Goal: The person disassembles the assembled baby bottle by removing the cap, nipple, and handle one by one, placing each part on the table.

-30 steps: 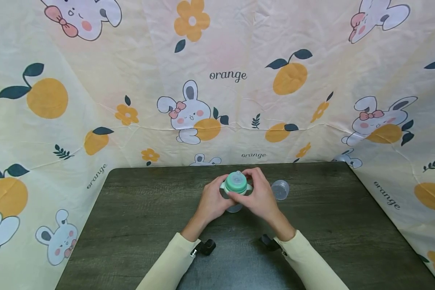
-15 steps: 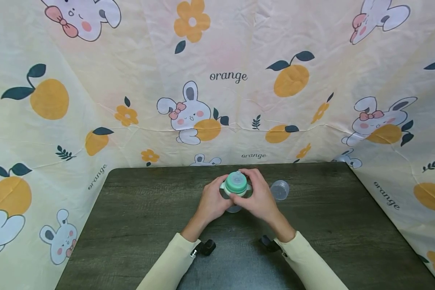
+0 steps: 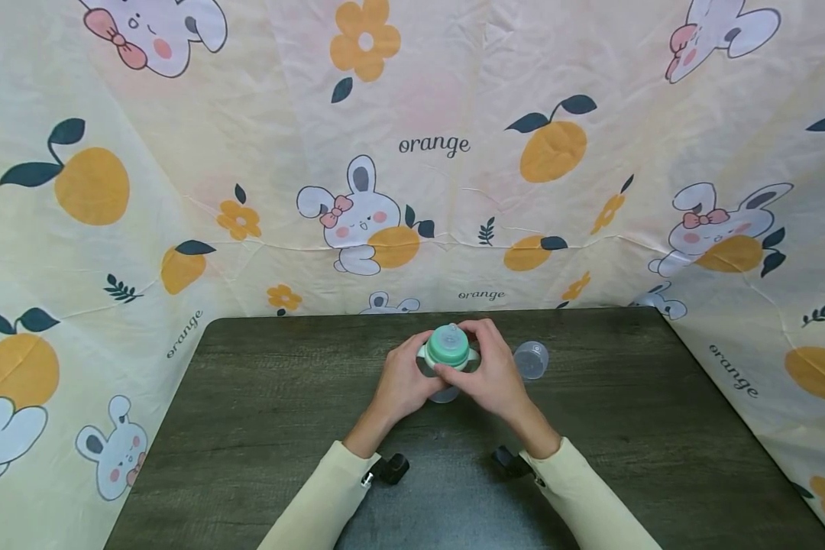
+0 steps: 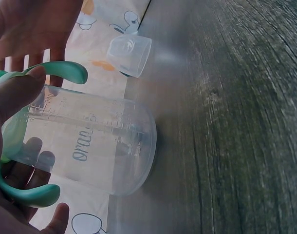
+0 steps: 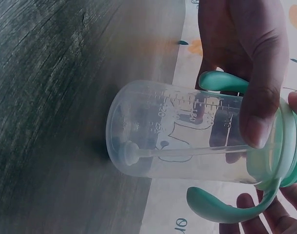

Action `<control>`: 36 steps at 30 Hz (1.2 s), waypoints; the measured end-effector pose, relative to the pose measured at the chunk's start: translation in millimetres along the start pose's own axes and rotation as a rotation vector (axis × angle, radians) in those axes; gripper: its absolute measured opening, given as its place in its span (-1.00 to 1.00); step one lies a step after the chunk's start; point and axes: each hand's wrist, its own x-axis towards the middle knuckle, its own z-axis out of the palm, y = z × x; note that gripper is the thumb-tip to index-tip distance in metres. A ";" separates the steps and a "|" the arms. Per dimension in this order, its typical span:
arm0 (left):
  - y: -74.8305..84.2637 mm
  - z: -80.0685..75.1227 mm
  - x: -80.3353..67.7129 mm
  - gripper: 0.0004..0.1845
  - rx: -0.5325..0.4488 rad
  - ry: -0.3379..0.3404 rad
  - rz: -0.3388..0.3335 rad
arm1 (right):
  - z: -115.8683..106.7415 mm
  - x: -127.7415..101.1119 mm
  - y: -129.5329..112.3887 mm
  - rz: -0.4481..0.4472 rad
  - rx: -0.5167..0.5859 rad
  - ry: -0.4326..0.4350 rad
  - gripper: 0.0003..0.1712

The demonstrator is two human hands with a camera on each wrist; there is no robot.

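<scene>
Head view: both hands meet at the middle of the dark wood-grain worktop (image 3: 261, 397) around a clear baby bottle (image 3: 446, 353) with a green collar and two green handles. The left hand (image 3: 404, 380) curls its fingers round the bottle's left side; the right hand (image 3: 493, 372) wraps the collar from the right, thumb across the front. The right wrist view shows a thin straw with a small weighted end (image 5: 131, 152) inside the bottle; whether any liquid is in it cannot be told. The bottle stands upright, long axis vertical, base on the worktop, teat pointing up. Just right of the hands a clear cap (image 3: 531, 359) lies apart. Compared with half a second ago, hands and bottle sit almost exactly as they did.
</scene>
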 end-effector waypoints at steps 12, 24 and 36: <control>0.0 0.6 -0.6 -0.26 -0.004 0.002 0.014 | -0.4 0.3 0.1 -0.063 -0.003 0.012 -0.33; -1.1 0.6 0.3 -0.27 0.012 0.009 0.022 | -1.7 2.0 -2.8 -0.079 0.003 0.025 -0.34; -2.1 -2.6 3.3 -0.26 -0.005 0.003 0.028 | 2.0 5.0 -2.5 -0.074 0.011 0.039 -0.33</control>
